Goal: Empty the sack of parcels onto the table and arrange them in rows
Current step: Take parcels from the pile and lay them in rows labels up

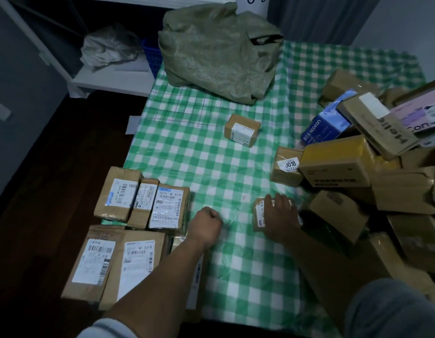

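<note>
A crumpled green sack (pixel 218 52) lies at the far end of the table with the green checked cloth (pixel 211 162). Two short rows of brown labelled parcels (pixel 142 198) sit at the near left edge. A loose heap of cardboard parcels (pixel 372 167) covers the right side. One small parcel (pixel 242 130) stands alone in the middle. My right hand (pixel 279 215) lies over a small brown parcel (pixel 259 213) beside the heap, fingers curled on its far edge. My left hand (pixel 207 224) hovers as a fist with nothing in it, just right of the rows.
A white shelf (pixel 109 81) with a grey bag (pixel 109 47) and a blue crate (pixel 151 57) stands beyond the table's far left corner. Dark floor runs along the left edge. A box numbered 3018 (pixel 286 167) sits at the foot of the heap.
</note>
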Demonstrator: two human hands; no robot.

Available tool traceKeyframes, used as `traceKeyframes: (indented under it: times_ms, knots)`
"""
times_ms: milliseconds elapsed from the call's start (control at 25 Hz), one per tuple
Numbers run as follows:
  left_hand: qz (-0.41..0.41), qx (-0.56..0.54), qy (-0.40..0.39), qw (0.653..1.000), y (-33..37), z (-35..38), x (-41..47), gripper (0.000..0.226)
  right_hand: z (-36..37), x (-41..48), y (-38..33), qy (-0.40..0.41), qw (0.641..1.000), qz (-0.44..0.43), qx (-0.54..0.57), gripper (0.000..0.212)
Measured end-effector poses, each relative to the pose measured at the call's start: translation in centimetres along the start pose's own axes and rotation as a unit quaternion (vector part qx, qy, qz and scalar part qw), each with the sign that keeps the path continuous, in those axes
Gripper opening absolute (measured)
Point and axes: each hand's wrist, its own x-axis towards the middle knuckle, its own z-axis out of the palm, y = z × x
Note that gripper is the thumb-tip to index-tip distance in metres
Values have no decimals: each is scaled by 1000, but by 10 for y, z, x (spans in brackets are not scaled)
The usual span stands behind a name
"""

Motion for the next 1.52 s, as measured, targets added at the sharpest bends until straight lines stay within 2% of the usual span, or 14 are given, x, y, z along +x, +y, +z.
traceKeyframes:
  times_ms: [120, 200, 280, 360, 480, 640, 800, 960, 1160, 1360, 1520]
  knots:
    - [-11, -15, 2, 1000, -3, -1, 0, 16, 1, 6, 3, 17, 999, -19, -35, 110]
    - [-15, -19, -2, 1000, -5, -8, -1, 14, -8, 8, 3, 32, 998, -25, -56, 106]
    - [-17, -21, -1, 1000, -7, -15, 0, 12, -22, 12, -4, 40, 999, -25, -23, 103]
    - [-11, -37, 0, 999, -7, -24, 2, 12, -43, 12, -24, 43, 995, 10, 93, 103]
    - [-8, -27, 9, 1000, -10, -44, 4, 9, -68, 16, -65, -23, 946, 88, 310, 107]
    - [3, -19, 40, 999, -25, -79, 11, 7, -62, 20, -117, -60, 893, 155, 418, 101]
    - [15, -36, 41, 998, -39, -104, 14, 5, -49, 22, -155, -47, 865, 234, 441, 107]
    - [27, -28, 15, 999, -53, -114, 11, 20, -43, 21, -175, -25, 868, 249, 428, 111]
    - [36, -14, -7, 999, -61, -123, 13, 21, -39, 17, -185, -59, 877, 236, 414, 92]
    - [47, -12, -36, 998, -48, -123, 9, 19, -51, 3, -178, -48, 857, 257, 444, 64]
    - [78, -1, -53, 996, -24, -109, 3, 21, -63, -19, -145, -36, 847, 266, 459, 67]
